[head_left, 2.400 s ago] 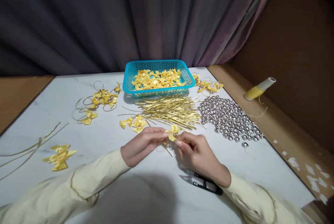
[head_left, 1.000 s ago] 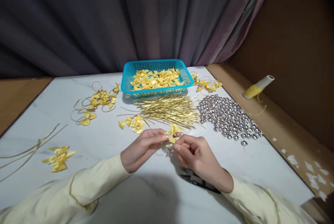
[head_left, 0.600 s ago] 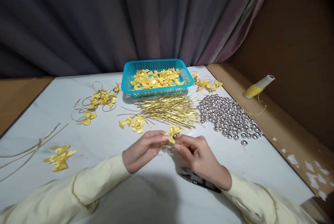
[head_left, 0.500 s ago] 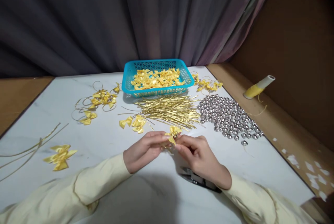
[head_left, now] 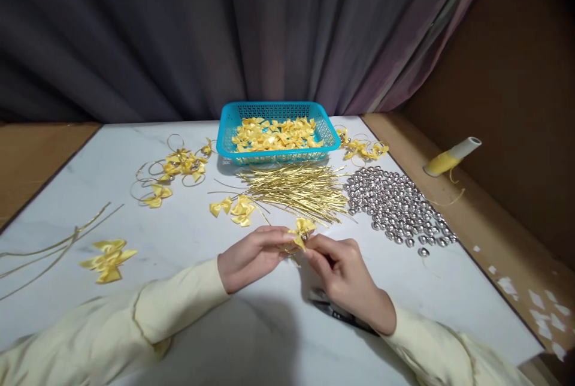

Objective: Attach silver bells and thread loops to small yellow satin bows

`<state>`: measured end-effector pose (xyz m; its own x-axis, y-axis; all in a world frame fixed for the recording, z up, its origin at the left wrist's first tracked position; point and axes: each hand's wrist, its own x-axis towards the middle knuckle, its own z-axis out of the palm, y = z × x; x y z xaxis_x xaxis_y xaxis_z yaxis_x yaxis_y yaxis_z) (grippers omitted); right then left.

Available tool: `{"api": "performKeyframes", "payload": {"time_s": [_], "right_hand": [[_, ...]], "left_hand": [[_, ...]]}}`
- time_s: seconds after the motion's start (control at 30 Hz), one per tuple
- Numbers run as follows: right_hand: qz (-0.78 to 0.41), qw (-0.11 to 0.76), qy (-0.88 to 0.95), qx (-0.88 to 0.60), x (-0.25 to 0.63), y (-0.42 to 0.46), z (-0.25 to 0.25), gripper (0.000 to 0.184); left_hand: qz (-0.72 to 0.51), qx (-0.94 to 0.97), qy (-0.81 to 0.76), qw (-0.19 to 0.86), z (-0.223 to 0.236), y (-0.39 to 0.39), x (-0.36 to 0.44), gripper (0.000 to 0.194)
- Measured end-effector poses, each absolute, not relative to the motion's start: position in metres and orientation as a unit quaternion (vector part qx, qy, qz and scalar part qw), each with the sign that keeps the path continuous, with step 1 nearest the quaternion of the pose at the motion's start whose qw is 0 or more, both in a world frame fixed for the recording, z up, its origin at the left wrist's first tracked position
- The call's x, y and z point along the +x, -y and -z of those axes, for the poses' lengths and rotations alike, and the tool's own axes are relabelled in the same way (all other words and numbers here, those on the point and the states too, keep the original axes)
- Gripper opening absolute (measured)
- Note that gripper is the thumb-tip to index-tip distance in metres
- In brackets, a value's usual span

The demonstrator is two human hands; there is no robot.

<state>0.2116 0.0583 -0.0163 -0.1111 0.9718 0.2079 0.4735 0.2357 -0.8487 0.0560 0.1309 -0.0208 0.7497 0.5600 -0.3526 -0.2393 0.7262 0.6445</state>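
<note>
Between my two hands is a yellow satin ribbon bow (head_left: pixel 300 231) with a small silver bell at its middle. My left hand (head_left: pixel 255 256) is closed, thumb and fingers pinching the bow's left side. My right hand (head_left: pixel 345 269) pinches the lower right edge of the same bow with thumb and forefinger. A short bit of gold wire pokes out under the bow; its full run is hidden by my fingers. Partly covered by my right hand and wrist lie dark-handled snips (head_left: pixel 344 315). Just beyond the hands is a heap of gold wire ties (head_left: pixel 296 191).
A blue basket (head_left: pixel 278 157) of yellow bows stands at the back. Silver bells (head_left: pixel 395 206) spread to the right. Finished-looking bows with wire loops (head_left: pixel 184 164) lie left, loose bows (head_left: pixel 109 261) nearer. A yellow thread cone (head_left: pixel 451 157) stands beyond the right edge.
The view has shifted slightly, so the table things appear a little to the right. Both hands keep their pinch on the bow, with hardly any movement.
</note>
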Motion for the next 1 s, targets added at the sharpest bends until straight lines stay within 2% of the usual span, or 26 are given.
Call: {"api": "performKeyframes", "payload": {"time_s": [0.47, 0.8, 1.0], "right_hand": [[-0.197, 0.406, 0.729, -0.514, 0.208, -0.056, 0.026, 0.014], [-0.374, 0.426, 0.616, -0.547, 0.205, -0.057, 0.015, 0.022], [-0.413, 0.417, 0.589, -0.555, 0.206, -0.058, 0.018, 0.022]], "left_hand": [[-0.221, 0.248, -0.263, 0.906, 0.027, -0.132, 0.054, 0.012], [-0.249, 0.24, -0.242, 0.907, 0.027, -0.128, 0.053, 0.009], [-0.257, 0.247, -0.23, 0.905, 0.027, -0.128, 0.053, 0.013]]}}
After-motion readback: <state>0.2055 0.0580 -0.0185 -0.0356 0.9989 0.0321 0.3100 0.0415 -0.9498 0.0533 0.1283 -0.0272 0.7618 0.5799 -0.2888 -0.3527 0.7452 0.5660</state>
